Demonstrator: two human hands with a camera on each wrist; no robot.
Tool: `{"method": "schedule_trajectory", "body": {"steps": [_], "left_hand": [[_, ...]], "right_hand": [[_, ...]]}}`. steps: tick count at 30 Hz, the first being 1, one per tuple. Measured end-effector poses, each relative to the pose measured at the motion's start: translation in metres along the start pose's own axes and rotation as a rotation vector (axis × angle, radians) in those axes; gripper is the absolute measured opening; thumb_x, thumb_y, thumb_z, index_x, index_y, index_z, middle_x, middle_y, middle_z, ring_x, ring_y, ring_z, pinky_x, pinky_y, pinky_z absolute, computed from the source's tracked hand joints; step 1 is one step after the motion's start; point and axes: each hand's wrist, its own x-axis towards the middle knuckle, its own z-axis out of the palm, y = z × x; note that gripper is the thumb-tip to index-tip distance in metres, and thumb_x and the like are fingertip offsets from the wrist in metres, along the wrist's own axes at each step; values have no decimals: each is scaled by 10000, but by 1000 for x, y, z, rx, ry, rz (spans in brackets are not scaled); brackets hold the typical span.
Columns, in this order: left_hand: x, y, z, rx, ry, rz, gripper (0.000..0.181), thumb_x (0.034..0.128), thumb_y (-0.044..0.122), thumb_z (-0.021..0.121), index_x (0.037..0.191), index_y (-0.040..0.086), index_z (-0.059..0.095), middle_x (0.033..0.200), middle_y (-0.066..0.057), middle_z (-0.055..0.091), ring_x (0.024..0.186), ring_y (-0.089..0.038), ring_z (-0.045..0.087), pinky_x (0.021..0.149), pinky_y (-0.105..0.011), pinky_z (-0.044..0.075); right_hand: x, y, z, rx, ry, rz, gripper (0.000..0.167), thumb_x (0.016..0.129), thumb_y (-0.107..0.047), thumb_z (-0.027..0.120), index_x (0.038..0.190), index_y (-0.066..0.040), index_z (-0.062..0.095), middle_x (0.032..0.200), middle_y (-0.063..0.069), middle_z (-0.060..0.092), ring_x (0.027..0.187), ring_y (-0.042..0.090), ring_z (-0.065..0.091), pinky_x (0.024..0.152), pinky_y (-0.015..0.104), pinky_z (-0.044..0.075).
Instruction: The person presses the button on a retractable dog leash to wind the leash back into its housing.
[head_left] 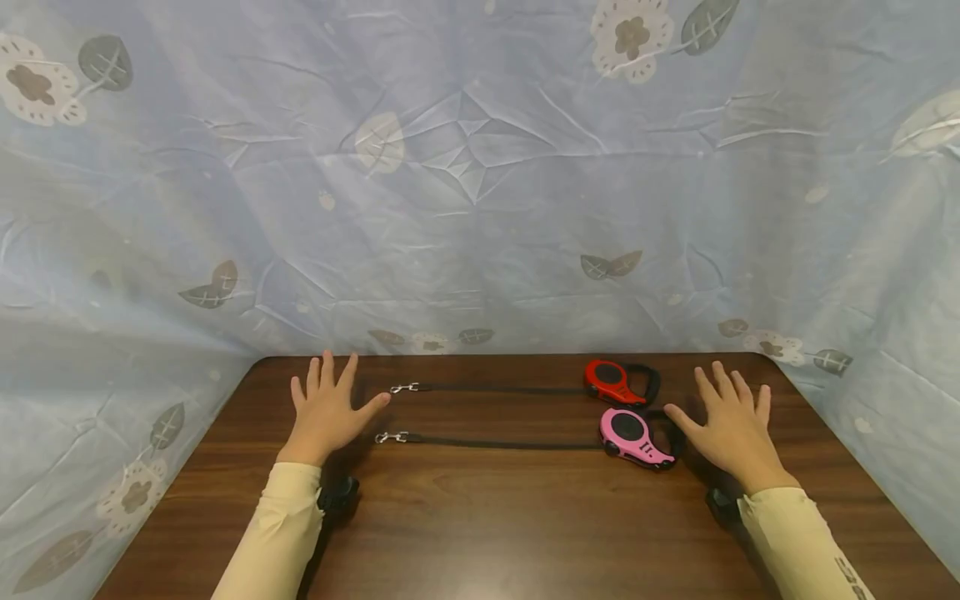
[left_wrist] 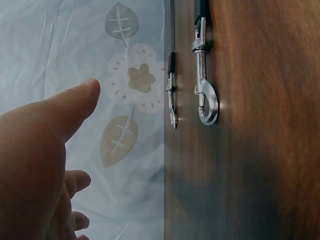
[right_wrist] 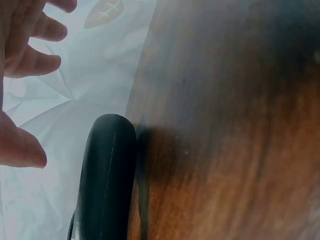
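Two retractable dog leashes lie on the brown table, their cords drawn out to the left. The red leash (head_left: 606, 379) is farther back; the pink leash (head_left: 628, 429) lies in front of it. Each black cord ends in a silver snap hook, the rear hook (head_left: 405, 387) and the front hook (head_left: 392, 437). My left hand (head_left: 326, 417) hovers with spread fingers just left of the hooks, holding nothing. My right hand (head_left: 727, 429), also spread and holding nothing, is right of the leash handles. In the right wrist view a black handle (right_wrist: 107, 180) stands close to the thumb.
The wooden table (head_left: 465, 517) has rounded back corners. A pale blue curtain (head_left: 480, 233) with leaf and flower prints hangs behind it and along both sides. Dark wrist devices sit below both hands, the left one (head_left: 339, 496) and the right one (head_left: 723, 506).
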Motion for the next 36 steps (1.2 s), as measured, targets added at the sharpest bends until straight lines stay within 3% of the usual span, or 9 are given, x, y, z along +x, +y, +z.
{"method": "schedule_trajectory", "body": {"steps": [8, 12, 15, 21, 27, 32, 36], "left_hand": [[1, -2, 2, 10, -3, -1, 1024, 961, 730, 512, 1645, 46, 176, 1657, -365, -19, 1522, -569, -49, 1123, -793, -61], [1, -3, 1, -11, -20, -12, 1029, 962, 722, 522, 1647, 44, 161, 1660, -356, -44, 1524, -563, -60, 1127, -786, -72], [1, -5, 0, -30, -27, -15, 1033, 959, 721, 528, 1648, 48, 156, 1665, -347, -33, 1528, -558, -42, 1139, -781, -38], [4, -10, -1, -72, -42, 38, 995, 959, 699, 559, 1623, 22, 257, 1649, -343, 166, 1491, -590, 157, 1122, -777, 208], [3, -13, -4, -137, -137, 90, 935, 927, 617, 686, 1568, 6, 387, 1578, -329, 353, 1418, -568, 357, 1089, -730, 336], [2, -15, -5, -189, -238, 92, 763, 858, 476, 830, 1437, 46, 581, 1344, -217, 621, 1209, -412, 603, 989, -606, 487], [3, -15, -6, -215, -300, 97, 579, 831, 373, 872, 1288, 66, 694, 1072, -53, 700, 1008, -239, 645, 903, -503, 524]], "right_hand": [[1, 1, 0, 17, -18, 0, 917, 1011, -602, 545, 1579, 69, 284, 1621, 371, 191, 1440, 622, 163, 1150, 727, -147], [2, 0, -1, 48, -45, 1, 917, 1016, -581, 556, 1586, 73, 258, 1621, 377, 185, 1429, 634, 190, 1163, 752, 25], [2, -1, -4, 66, -81, 10, 926, 1022, -585, 544, 1602, 59, 218, 1625, 372, 181, 1408, 654, 217, 1095, 790, 195], [4, -3, -10, 101, -144, 20, 921, 1027, -610, 516, 1615, 30, 212, 1603, 364, 262, 1407, 639, 258, 1052, 801, 255], [2, -3, -13, 133, -180, -2, 823, 1043, -574, 518, 1576, 29, 344, 1549, 351, 384, 1392, 590, 357, 1079, 745, 296], [1, -4, -15, 127, -163, -29, 626, 1054, -483, 560, 1435, 14, 571, 1458, 301, 525, 1325, 555, 474, 1043, 722, 366], [1, -2, -16, 111, -159, -35, 522, 1043, -447, 598, 1337, -22, 671, 1353, 258, 618, 1248, 530, 557, 982, 713, 425]]}}
